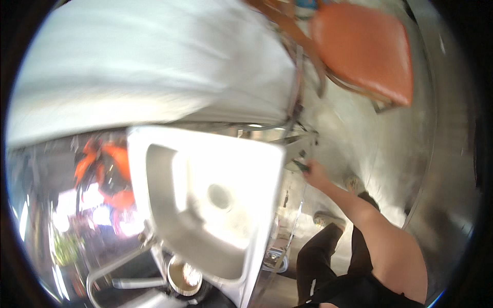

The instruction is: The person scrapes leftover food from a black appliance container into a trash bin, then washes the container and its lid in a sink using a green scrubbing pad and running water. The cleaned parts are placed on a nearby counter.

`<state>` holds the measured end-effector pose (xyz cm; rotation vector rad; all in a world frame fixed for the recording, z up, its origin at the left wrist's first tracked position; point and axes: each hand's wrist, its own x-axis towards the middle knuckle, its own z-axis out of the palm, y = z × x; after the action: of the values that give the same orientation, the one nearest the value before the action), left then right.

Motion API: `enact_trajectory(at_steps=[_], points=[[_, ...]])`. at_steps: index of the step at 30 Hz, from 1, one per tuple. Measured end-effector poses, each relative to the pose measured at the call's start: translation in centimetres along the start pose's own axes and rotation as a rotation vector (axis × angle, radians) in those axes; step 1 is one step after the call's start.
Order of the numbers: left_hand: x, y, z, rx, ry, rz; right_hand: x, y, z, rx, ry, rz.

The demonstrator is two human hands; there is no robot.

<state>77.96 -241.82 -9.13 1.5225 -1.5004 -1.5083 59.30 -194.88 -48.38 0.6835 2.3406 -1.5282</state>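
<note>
My right arm reaches up and left past the sink's right edge, and my right hand (315,175) is closed around a small dark green object (300,165), too blurred to name. Left of the hand lies a white-rimmed sink basin (283,173) with a round drain (219,195), washed out by bright light. A metal faucet (148,235) stands at the sink's lower left corner. Beside the sink at the bottom is a round pan or bowl (175,283) with a pale inside. My left hand is out of view.
An orange padded chair (366,50) stands at the upper right. A large pale sheet-like surface (154,69) fills the upper left. Blurred orange items (117,161) and a green plant (65,248) are at the left. My shoes (327,219) are on the floor near the sink.
</note>
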Motion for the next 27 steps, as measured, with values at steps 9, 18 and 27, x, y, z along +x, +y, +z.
enact_trajectory(at_steps=[9, 18, 27], points=[[0.6, 9.2, -7.0, 0.048, 0.138, 0.553, -16.9, -19.9, -25.1, 0.729, -0.262, 0.248], [0.7, 10.5, -3.0, -0.021, -0.152, 0.520, -29.1, -51.3, -8.1, 0.179, -0.781, -0.669], [0.8, 14.6, -1.0, 0.343, -0.195, 0.636, -35.2, -57.3, 9.7, -1.464, -1.107, -2.055]])
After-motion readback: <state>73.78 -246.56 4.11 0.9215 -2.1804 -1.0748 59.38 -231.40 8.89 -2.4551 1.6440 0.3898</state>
